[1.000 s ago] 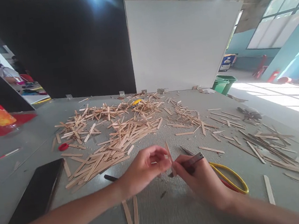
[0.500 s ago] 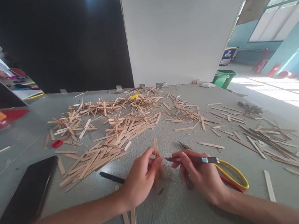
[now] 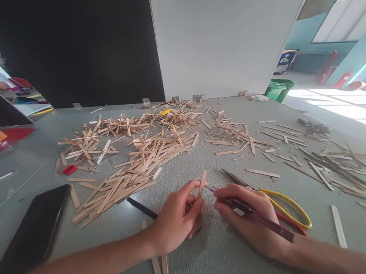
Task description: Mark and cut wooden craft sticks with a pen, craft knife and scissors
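Wooden stick (image 3: pixel 202 182) slants upward from the left grip (image 3: pixel 177 217), top protruding.

left hand (image 3: pixel 176 218) pinches a wooden stick (image 3: pixel 203 180) at a tilt; right hand (image 3: pixel 249 204) grips a knife (image 3: pixel 269 221), tip close to the stick, contact not determinable. scissors (image 3: pixel 237 178) lie on the table (image 3: pixel 215 266), partly behind the right hand. a pen (image 3: pixel 141 207) lies just beside the left hand, a phone (image 3: pixel 31 235) further left, loose sticks (image 3: pixel 152 158) piled beyond.
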### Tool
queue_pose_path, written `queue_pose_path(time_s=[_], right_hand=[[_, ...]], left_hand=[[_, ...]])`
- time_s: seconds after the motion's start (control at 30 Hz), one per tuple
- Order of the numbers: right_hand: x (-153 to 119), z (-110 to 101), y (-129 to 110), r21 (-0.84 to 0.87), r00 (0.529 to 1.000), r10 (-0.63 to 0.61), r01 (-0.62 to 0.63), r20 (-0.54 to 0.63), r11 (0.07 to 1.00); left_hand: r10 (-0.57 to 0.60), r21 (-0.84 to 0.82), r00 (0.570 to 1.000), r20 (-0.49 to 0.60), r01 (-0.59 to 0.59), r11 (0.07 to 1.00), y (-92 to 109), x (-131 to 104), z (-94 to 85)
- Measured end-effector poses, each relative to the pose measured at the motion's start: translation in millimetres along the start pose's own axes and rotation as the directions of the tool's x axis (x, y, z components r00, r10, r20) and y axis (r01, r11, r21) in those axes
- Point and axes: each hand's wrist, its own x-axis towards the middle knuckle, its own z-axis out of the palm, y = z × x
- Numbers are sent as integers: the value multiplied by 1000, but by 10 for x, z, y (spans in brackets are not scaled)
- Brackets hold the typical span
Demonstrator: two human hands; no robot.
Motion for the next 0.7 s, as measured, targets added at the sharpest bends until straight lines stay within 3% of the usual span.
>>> queue_pose_path(time_s=[0.1,0.2,0.3,0.7], right_hand=[[25,13,-14,-59,998,-21,18,-57,998],[28,19,-4,-15,999,32,-32,-5,999],[17,14,8,1,998,-4,4,61,1000],[23,25,16,-18,997,-64,65,48,998]], left_hand=[[-14,-14,1000,1,14,1000,6,0,0],[-34,-9,999,16,34,999,1,6,-2],[-47,12,998,32,47,999,3,7,-7],[-75,75,996,48,71,995,-1,-9,-17]])
